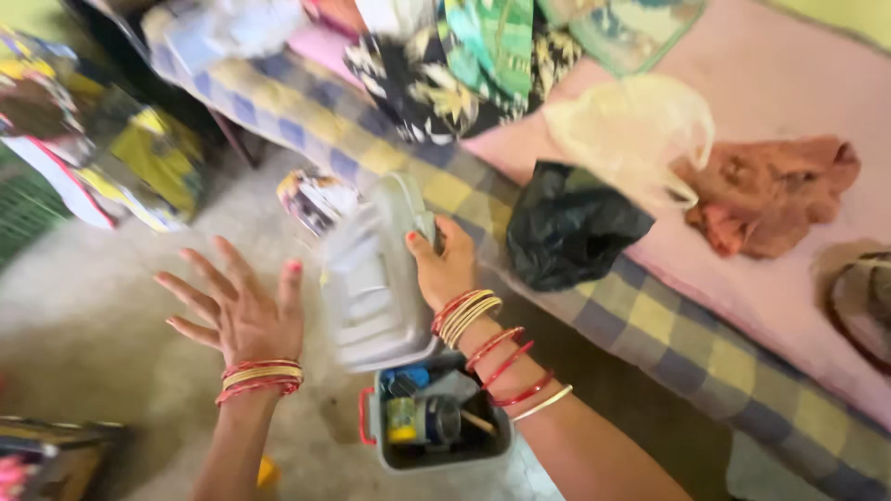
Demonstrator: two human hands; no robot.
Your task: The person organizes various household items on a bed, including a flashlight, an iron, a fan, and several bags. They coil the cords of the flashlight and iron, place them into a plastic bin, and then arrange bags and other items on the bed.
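The right hand point(444, 263) grips a grey lid point(376, 278), blurred and tilted upright, above an open grey box point(436, 429) of small items on the floor. The left hand point(239, 311) hovers beside it, fingers spread, holding nothing. Behind, a black bag point(568, 225) lies on a checked bed point(650, 315).

Two hands point(243, 311), one lid point(371, 278), one box point(436, 455), two bags point(566, 223).

Head-worn view, steeply down, close
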